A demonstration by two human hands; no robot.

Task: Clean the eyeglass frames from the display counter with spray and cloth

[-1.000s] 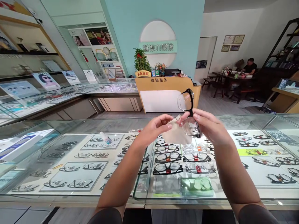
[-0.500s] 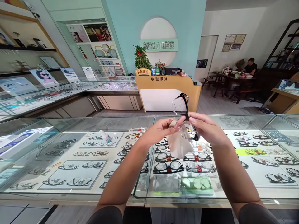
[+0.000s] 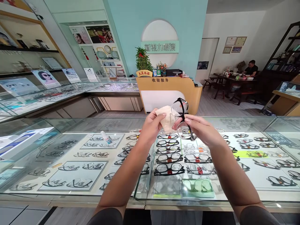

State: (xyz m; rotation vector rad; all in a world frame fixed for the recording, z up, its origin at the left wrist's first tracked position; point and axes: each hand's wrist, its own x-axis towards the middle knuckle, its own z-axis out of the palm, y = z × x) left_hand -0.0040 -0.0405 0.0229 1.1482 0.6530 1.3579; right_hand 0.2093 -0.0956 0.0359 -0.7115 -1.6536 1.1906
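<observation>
Above the glass counter, my right hand [image 3: 202, 127] grips a pair of black-and-clear eyeglasses [image 3: 183, 115] near the bridge. The glasses are turned on end, one lens above the other. My left hand [image 3: 154, 123] pinches a pale cleaning cloth [image 3: 167, 117] between thumb and fingers. The cloth is close beside the glasses on their left; whether it touches a lens I cannot tell. Below, inside the case, lie rows of eyeglasses [image 3: 169, 169], several with red tags. A small white spray bottle [image 3: 106, 137] stands left of my hands on the counter.
The glass display counter [image 3: 93, 194] runs across in front of me. A white box [image 3: 25, 142] sits at its left end. Beyond stands a wooden cashier desk [image 3: 167, 84] with a plant [image 3: 142, 59]. A person [image 3: 252, 68] sits at a table at the back right.
My left hand has moved up with the cloth, which hung below the glasses before and is now bunched higher, left of them. The glasses have shifted slightly left.
</observation>
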